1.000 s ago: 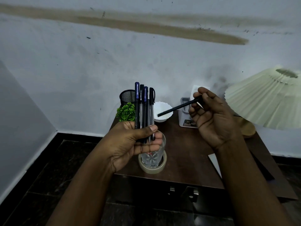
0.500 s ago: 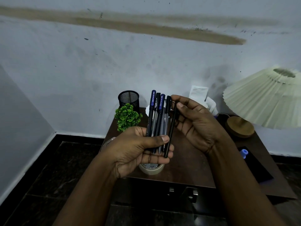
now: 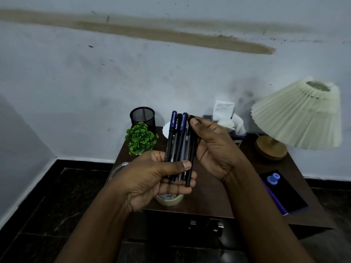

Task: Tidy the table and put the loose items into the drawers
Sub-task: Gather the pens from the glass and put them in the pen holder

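A bundle of pens point(image 3: 178, 145) is held upright above the tabletop point(image 3: 209, 198) by the left grip point(image 3: 157, 179), whose thumb is pressed across it. The black pen point(image 3: 192, 152) at the bundle's right edge is pinched at its top by the right grip point(image 3: 214, 149).

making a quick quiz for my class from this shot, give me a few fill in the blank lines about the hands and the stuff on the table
1. The left hand grips a bundle of pens, its ____ lying across them.
2. The right hand pinches the top of the ____ pen at the bundle's right edge.
3. The mesh cup stands behind the small green ____.

Missing words: thumb; black; plant
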The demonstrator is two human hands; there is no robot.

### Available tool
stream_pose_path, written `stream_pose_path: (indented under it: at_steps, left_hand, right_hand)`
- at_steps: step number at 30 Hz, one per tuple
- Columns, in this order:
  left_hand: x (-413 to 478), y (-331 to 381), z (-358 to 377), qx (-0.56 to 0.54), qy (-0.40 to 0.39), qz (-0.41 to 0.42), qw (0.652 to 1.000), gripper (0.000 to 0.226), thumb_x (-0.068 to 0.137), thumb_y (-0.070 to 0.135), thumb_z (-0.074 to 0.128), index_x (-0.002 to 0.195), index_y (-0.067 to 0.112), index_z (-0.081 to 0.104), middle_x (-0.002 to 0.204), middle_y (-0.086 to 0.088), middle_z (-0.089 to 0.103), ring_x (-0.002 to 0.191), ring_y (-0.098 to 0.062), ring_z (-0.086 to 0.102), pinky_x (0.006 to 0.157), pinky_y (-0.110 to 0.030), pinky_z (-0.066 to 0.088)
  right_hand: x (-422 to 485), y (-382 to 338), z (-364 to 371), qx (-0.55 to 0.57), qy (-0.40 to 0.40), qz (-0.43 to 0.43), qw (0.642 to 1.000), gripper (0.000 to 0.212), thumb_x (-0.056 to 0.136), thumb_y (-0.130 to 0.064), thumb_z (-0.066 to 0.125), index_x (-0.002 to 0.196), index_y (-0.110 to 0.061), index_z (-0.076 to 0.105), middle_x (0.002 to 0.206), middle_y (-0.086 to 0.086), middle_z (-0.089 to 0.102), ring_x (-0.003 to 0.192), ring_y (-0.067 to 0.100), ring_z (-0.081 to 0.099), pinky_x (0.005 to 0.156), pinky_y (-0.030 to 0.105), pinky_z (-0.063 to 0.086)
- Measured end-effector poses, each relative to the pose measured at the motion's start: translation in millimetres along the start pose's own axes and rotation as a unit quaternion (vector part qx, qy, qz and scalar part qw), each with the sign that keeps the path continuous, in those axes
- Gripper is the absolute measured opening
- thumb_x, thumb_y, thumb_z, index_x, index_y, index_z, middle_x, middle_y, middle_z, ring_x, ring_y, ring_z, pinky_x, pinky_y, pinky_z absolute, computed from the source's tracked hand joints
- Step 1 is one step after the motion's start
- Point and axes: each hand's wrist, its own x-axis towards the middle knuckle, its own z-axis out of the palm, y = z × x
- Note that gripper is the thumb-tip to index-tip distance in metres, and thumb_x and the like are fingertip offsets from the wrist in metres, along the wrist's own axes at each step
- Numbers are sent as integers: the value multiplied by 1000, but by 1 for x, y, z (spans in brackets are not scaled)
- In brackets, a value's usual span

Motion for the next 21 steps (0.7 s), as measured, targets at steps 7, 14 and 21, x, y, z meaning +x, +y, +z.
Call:
stream_pose_path:
  at_steps: [7, 14, 21]
  left_hand:
    - [4, -1, -6, -8, 52, 47, 998, 21, 79, 9, 81, 91, -7, 78, 99, -32, 75, 82, -35, 79, 66, -39, 66]
    - [11, -1, -6, -28, 75, 61, 995, 26, 77, 10, 80, 95, -8, 76, 98, -31, 76, 81, -33, 79, 65, -37, 65]
    - [14, -1, -4, -45, 80, 69, 993, 27, 74, 10, 81, 94, -9, 76, 98, -32, 76, 81, -34, 79, 64, -36, 64]
  right_hand:
    - [6, -20, -64, -310, 245, -59, 917, 14, 102, -15, 58, 104, -5, 68, 90, 17, 74, 72, 22, 69, 63, 33, 58]
    - [4, -12, -105, -560, 352, -70, 747, 25, 93, -23, 60, 117, -15, 61, 104, 10, 70, 91, 33, 68, 76, 40, 56]
    - [5, 2, -117, -452, 333, -58, 826, 29, 96, -11, 62, 125, -16, 63, 101, 6, 74, 75, 22, 73, 65, 34, 60]
